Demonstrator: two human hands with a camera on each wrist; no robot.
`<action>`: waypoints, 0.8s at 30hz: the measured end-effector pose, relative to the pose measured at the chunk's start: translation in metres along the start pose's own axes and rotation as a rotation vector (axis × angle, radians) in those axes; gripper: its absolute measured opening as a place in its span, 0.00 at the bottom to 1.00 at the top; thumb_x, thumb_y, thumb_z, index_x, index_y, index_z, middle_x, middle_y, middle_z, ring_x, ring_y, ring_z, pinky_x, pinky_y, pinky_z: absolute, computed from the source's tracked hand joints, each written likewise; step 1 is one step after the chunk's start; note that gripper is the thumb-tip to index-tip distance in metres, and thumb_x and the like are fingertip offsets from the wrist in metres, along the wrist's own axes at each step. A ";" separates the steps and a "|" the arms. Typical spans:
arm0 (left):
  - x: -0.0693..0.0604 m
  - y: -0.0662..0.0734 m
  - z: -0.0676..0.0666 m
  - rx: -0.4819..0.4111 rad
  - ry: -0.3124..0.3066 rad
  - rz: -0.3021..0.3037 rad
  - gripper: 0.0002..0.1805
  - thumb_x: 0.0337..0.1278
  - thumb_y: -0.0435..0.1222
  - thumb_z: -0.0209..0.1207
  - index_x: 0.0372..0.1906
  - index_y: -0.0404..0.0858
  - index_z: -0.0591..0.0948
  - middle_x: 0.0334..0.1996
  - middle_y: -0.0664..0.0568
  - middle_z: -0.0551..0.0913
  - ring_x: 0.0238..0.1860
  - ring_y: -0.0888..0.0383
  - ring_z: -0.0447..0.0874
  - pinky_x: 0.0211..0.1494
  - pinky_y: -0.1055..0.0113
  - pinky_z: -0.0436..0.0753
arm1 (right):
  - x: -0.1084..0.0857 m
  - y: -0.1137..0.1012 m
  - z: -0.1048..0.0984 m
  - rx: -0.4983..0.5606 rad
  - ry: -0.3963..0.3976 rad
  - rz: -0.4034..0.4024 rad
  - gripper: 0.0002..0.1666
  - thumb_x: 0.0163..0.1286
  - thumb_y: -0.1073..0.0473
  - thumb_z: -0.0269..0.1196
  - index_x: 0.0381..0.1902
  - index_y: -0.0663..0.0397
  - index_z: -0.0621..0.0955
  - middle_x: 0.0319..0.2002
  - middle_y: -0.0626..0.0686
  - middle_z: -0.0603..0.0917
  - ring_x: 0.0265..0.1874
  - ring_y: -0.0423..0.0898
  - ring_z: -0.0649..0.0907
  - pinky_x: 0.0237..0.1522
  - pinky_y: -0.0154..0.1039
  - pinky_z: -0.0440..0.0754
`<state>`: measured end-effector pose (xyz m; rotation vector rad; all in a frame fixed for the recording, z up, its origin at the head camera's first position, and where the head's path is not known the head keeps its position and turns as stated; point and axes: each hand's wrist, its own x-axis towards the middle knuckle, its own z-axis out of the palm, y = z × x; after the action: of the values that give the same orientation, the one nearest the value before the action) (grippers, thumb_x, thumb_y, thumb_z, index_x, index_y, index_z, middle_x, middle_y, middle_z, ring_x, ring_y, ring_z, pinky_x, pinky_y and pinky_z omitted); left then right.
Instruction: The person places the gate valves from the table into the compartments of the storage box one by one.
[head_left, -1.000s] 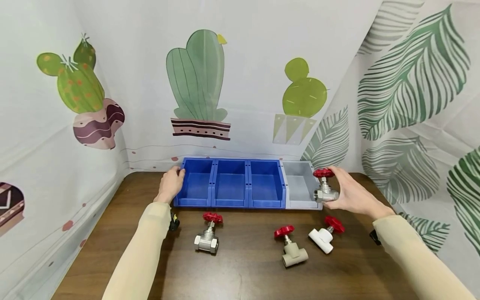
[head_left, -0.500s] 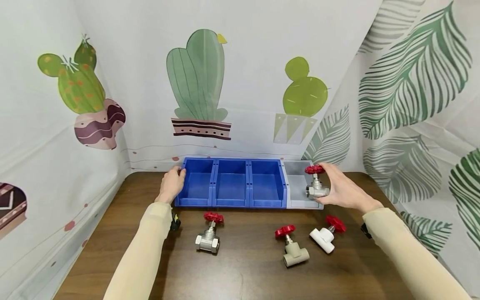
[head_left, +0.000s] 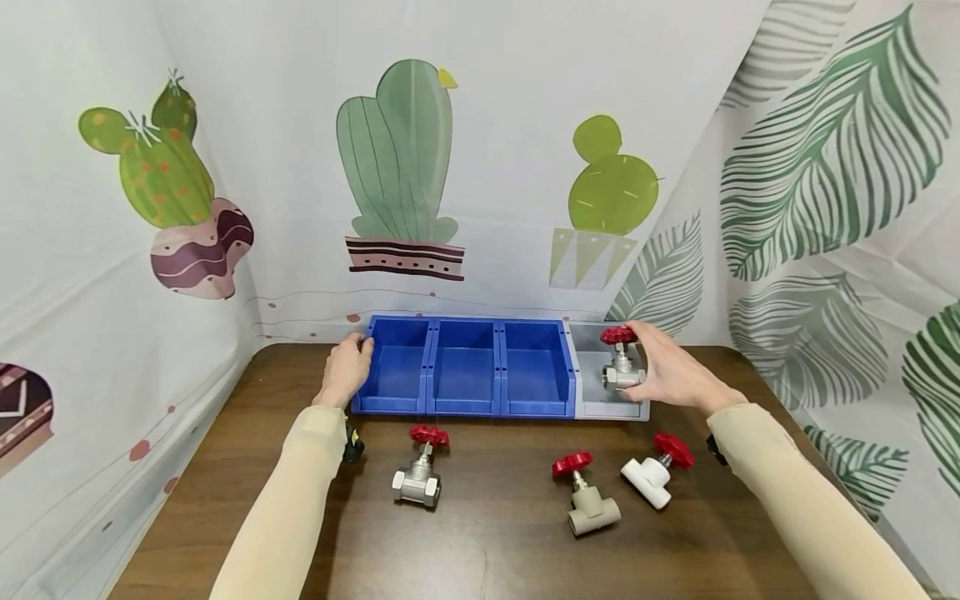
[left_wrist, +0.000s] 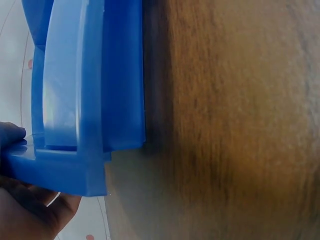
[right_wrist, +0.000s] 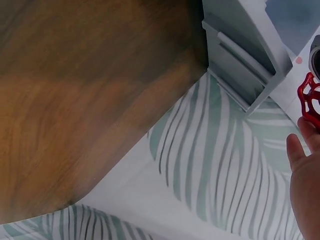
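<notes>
My right hand (head_left: 671,367) holds a metal gate valve (head_left: 622,373) with a red handwheel, upright, over the grey bin (head_left: 611,409). Its red handwheel (right_wrist: 310,95) and the fingertips show at the right edge of the right wrist view. At the left end of the row, my left hand (head_left: 347,369) grips the side wall of the outermost blue bin (head_left: 392,406). In the left wrist view, fingers (left_wrist: 11,134) lie on both sides of that blue wall (left_wrist: 55,172). Whether the valve touches the grey bin's floor cannot be seen.
In front of the bins lie a second metal valve (head_left: 417,483), a beige plastic valve (head_left: 592,510) and a white plastic valve (head_left: 647,482), each with a red handwheel. Two more blue bins (head_left: 463,406) stand mid-row on the wooden table (head_left: 480,550). A printed cloth hangs behind.
My right hand has carried the metal valve leftward and slightly up in view, from the grey bin's right edge to over its inside. The left hand has stayed on the blue bin.
</notes>
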<state>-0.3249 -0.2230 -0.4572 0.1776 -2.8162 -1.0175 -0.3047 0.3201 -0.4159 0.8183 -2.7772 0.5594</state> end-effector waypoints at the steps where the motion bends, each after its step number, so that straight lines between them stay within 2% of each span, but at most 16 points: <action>1: 0.000 0.000 0.000 0.000 -0.001 0.001 0.24 0.76 0.45 0.44 0.64 0.32 0.71 0.56 0.33 0.77 0.54 0.34 0.76 0.54 0.42 0.73 | 0.001 0.001 0.001 -0.007 -0.003 -0.003 0.66 0.39 0.45 0.81 0.70 0.63 0.60 0.61 0.63 0.69 0.59 0.58 0.70 0.60 0.59 0.66; 5: 0.000 -0.001 0.002 -0.006 0.002 0.002 0.25 0.76 0.46 0.43 0.64 0.33 0.71 0.56 0.33 0.77 0.54 0.34 0.76 0.55 0.43 0.73 | 0.006 0.002 0.005 -0.004 -0.012 0.003 0.66 0.39 0.44 0.80 0.70 0.62 0.61 0.60 0.61 0.70 0.59 0.57 0.70 0.60 0.58 0.67; 11: 0.000 -0.001 0.003 -0.006 0.026 0.000 0.24 0.76 0.47 0.43 0.63 0.34 0.72 0.55 0.34 0.78 0.53 0.34 0.77 0.54 0.43 0.73 | 0.014 0.003 0.014 0.007 -0.045 0.050 0.68 0.41 0.43 0.80 0.73 0.61 0.58 0.66 0.63 0.66 0.64 0.60 0.66 0.64 0.60 0.61; 19: -0.001 0.001 0.004 -0.011 0.025 -0.012 0.24 0.76 0.46 0.44 0.63 0.34 0.72 0.55 0.34 0.78 0.53 0.35 0.77 0.54 0.43 0.73 | 0.022 0.001 0.020 -0.003 -0.082 0.026 0.69 0.41 0.44 0.80 0.72 0.66 0.57 0.67 0.67 0.64 0.66 0.64 0.64 0.64 0.62 0.59; 24: -0.001 0.000 0.003 -0.012 0.025 -0.016 0.24 0.76 0.46 0.44 0.63 0.34 0.72 0.56 0.34 0.78 0.53 0.35 0.77 0.54 0.43 0.73 | 0.026 0.004 0.026 -0.017 -0.103 0.031 0.69 0.41 0.43 0.79 0.73 0.66 0.56 0.67 0.66 0.64 0.66 0.63 0.64 0.65 0.62 0.57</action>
<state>-0.3245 -0.2209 -0.4592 0.2108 -2.7905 -1.0282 -0.3305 0.3004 -0.4331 0.8239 -2.8880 0.5125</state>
